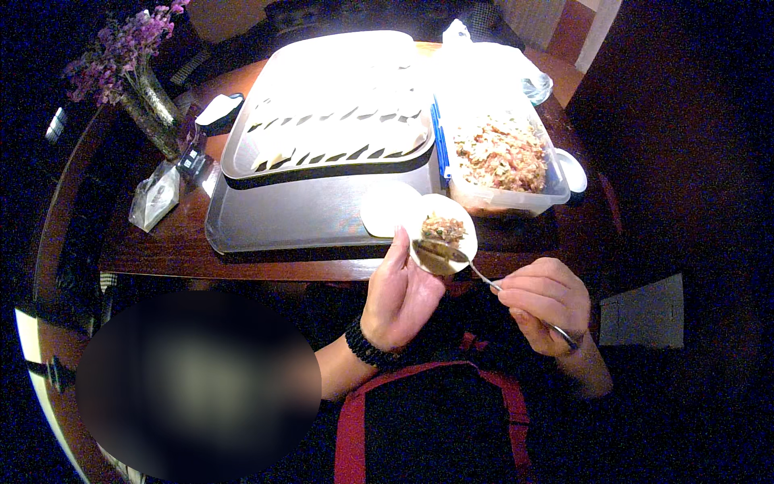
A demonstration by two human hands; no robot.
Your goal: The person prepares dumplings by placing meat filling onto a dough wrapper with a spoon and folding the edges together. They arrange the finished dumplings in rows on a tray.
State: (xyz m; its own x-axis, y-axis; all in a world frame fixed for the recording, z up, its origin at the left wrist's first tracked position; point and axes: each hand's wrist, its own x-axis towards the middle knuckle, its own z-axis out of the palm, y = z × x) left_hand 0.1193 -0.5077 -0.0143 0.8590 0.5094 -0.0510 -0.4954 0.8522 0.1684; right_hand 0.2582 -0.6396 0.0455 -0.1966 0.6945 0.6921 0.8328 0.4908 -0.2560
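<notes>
On the fingers of my left hand (pixel 401 306) rests a round white dumpling wrapper (pixel 468 232), its palm side up and thumb at the rim. A small heap of minced filling (pixel 445 227) sits on the wrapper. My right hand (pixel 550 302) is closed round the handle of a metal spoon (pixel 441 251), whose bowl is over the wrapper's near part, beside the filling. Behind the wrapper, more pale wrappers (pixel 385 211) lie at the edge of a grey tray (pixel 278 218). A clear plastic container (pixel 509 198) holds more minced filling (pixel 501 157).
A white tray (pixel 231 164) bears rows of overexposed pale pieces. At left stand a vase (pixel 151 109) with purple flowers and a clear packet (pixel 156 196). A plastic bag (pixel 532 81) lies behind the container, and a round white item (pixel 572 173) sits right of it.
</notes>
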